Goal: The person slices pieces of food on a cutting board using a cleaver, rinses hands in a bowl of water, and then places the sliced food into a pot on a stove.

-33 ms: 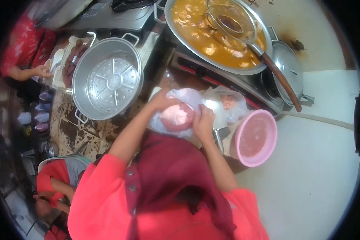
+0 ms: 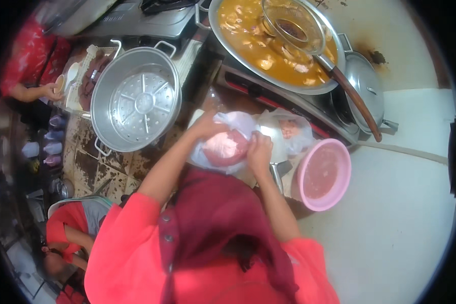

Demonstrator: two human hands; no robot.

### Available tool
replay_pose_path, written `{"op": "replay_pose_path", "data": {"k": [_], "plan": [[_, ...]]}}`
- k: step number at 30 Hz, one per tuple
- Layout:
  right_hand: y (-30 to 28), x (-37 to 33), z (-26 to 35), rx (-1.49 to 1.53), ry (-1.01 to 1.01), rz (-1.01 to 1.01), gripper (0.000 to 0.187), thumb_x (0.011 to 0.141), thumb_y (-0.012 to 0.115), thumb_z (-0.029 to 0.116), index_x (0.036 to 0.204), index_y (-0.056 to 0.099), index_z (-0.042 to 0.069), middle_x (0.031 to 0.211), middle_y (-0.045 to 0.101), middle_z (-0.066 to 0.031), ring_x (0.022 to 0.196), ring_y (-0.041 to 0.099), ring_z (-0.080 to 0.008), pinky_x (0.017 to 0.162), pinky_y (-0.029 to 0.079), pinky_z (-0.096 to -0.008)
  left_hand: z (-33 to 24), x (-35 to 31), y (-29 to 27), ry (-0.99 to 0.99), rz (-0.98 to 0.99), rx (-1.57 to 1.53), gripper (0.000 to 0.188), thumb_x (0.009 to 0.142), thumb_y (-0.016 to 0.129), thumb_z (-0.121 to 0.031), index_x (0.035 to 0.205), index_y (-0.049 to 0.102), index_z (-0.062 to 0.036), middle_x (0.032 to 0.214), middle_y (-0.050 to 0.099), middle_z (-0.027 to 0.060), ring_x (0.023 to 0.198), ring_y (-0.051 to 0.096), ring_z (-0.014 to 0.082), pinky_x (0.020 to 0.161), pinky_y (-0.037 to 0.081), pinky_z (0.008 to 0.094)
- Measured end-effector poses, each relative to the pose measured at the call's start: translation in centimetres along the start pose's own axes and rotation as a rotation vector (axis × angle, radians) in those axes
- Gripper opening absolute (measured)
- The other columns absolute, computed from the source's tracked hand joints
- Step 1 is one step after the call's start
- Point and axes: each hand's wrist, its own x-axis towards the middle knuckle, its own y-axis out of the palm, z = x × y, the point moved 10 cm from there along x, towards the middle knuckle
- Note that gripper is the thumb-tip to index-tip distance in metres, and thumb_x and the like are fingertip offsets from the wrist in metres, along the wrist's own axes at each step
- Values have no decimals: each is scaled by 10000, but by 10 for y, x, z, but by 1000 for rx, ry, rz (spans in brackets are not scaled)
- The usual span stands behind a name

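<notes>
A thin whitish plastic bag (image 2: 240,121) lies opened out in front of me, with a lump of raw reddish-pink meat (image 2: 226,147) in it. My left hand (image 2: 206,126) is closed on the far left side of the bag, its fingertips partly hidden by the plastic. At the right side, my right hand (image 2: 260,149) has its fingers bent together on the bag's edge, close against the meat. Just right of that hand is a second clear bag (image 2: 300,134) with small pinkish pieces inside. A metal utensil (image 2: 277,177) lies beside my right wrist, partly covered.
A pink basin (image 2: 345,175) of cloudy pinkish liquid stands at right. Beyond are a large pan (image 2: 219,38) of orange-brown broth, a wooden-handled strainer (image 2: 357,104) and a lidded pot (image 2: 367,83). An empty steamer pot (image 2: 137,101) stands left, near a co-worker's hand (image 2: 51,92).
My right hand has shifted very slightly to the right along the bag's edge. At far left, the co-worker's hand has moved a little. The meat stays in place.
</notes>
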Motion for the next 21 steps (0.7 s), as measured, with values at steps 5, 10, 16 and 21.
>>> {"op": "replay_pose_path", "data": {"k": [5,10,16,21], "plan": [[19,31,-57,155,176,108,227,918,524,187,998,595,-13,972,616,-281,933,575,-449,830,452,-482,-28,9,4,-22,-162,159,659,717,713,-466,1172,617,-1,1123,641,238,1035,628,360,902,486,410],[32,6,-130,75,508,89,291,949,501,238,961,590,-39,861,633,-301,856,622,-448,776,471,-492,-36,24,15,-128,-55,344,510,748,673,-383,1105,650,-18,1129,634,233,1050,611,367,907,476,421],[25,-40,-110,469,573,-126,422,945,546,306,1165,540,-53,1095,595,-283,1038,574,-366,907,440,-424,-12,15,9,-50,-111,265,424,780,637,-257,1117,642,1,947,684,231,857,679,342,765,527,415],[35,-53,-61,337,432,36,511,927,561,256,1275,450,-102,1300,486,-302,1239,448,-405,1027,371,-434,37,7,-6,-30,-271,138,380,766,635,-210,1076,650,9,898,689,225,765,691,321,698,532,414]]}}
